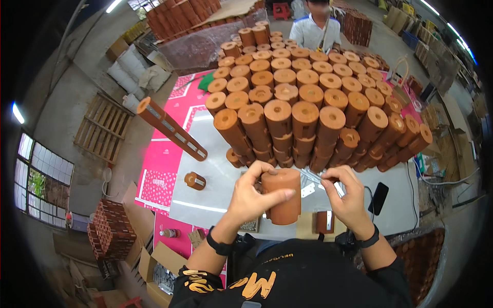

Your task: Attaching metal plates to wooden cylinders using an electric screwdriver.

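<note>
My left hand [247,197] is wrapped round a reddish-brown wooden cylinder [286,208], with the thumb across its side. The cylinder is upright, slightly tilted, just above the near part of the table. To the right of it my right hand [348,195] is closed in a pinch, fingertips by some thin silvery metal strips [311,175]. Whether a strip is between those fingers cannot be made out. Small white plates with holes [307,191] lie between the hands. A short wooden piece with a metal strip in it [324,222] rests below my right hand.
Stacked wooden cylinders [303,110] fill the table's far side. A long column [172,128] and a short cylinder [195,180] stand at left. A black phone [378,198] lies at right. An open carton [163,274] holds metal parts. A person [316,28] is behind the stacks.
</note>
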Tool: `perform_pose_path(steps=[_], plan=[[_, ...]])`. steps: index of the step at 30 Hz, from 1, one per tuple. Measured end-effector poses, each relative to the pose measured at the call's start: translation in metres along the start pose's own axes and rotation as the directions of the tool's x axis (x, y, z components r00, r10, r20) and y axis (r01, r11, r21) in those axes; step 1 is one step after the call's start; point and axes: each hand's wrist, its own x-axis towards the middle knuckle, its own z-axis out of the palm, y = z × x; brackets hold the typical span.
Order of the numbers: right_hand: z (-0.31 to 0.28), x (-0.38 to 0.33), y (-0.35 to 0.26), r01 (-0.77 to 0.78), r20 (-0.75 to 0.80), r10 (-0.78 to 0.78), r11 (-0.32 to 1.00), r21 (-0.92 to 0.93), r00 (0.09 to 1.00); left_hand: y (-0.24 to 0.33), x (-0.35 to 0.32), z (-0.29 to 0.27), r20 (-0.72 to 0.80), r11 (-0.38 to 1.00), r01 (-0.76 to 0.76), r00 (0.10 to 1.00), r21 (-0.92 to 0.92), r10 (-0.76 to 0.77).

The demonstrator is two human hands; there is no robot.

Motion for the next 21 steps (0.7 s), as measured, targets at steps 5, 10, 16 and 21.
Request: perform_pose_path(steps=[5, 10, 16, 21], plan=[[-0.01, -0.016, 0.013, -0.14, -0.008, 0.14, 0.989, 0.053, 0.99, 0.035, 0.062, -0.035, 0.159, 0.971, 0.131, 0.982, -0.2, -0.1], [-0.021, -0.03, 0.024, -0.227, -0.016, 0.231, 0.965, 0.135, 0.973, 0.082, 0.095, -0.045, 0.28, 0.862, 0.237, 0.953, -0.449, -0.116], [-0.024, -0.048, 0.045, -0.272, -0.072, 0.293, 0.938, 0.213, 0.953, 0.087, 0.108, -0.031, 0.266, 0.828, 0.204, 0.961, -0.521, -0.07], [-0.027, -0.062, 0.058, -0.341, -0.077, 0.379, 0.892, 0.296, 0.922, 0.083, 0.093, -0.014, 0.194, 0.984, -0.097, 0.973, -0.153, 0.126]])
